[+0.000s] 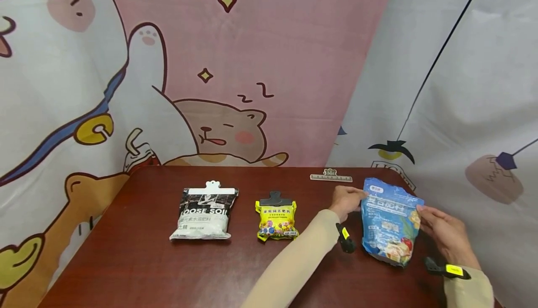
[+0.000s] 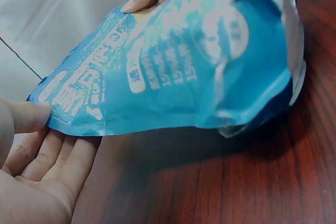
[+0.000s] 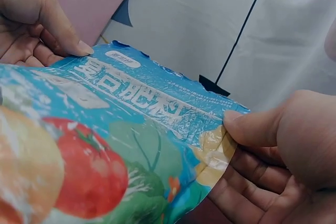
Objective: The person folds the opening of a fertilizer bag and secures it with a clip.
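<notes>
A blue fertilizer bag (image 1: 388, 224) with vegetables printed on its front stands at the right of the table, held at both side edges. My left hand (image 1: 348, 200) pinches its left edge near the top, thumb in front and fingers behind, as the left wrist view shows. On the opposite edge, slightly lower, my right hand (image 1: 447, 233) pinches the bag between thumb and fingers. The torn top edge (image 3: 173, 74) of the bag looks jagged in the right wrist view. Behind the bag lies a flat clip (image 1: 331, 176) with a piano-key pattern.
On the dark red table (image 1: 168, 270), a black-and-white soil bag (image 1: 204, 217) with a white clip sits at the left. A small yellow bag (image 1: 277, 219) under a black clip (image 1: 275, 199) sits mid-table. A printed cloth (image 1: 294, 65) hangs behind the table.
</notes>
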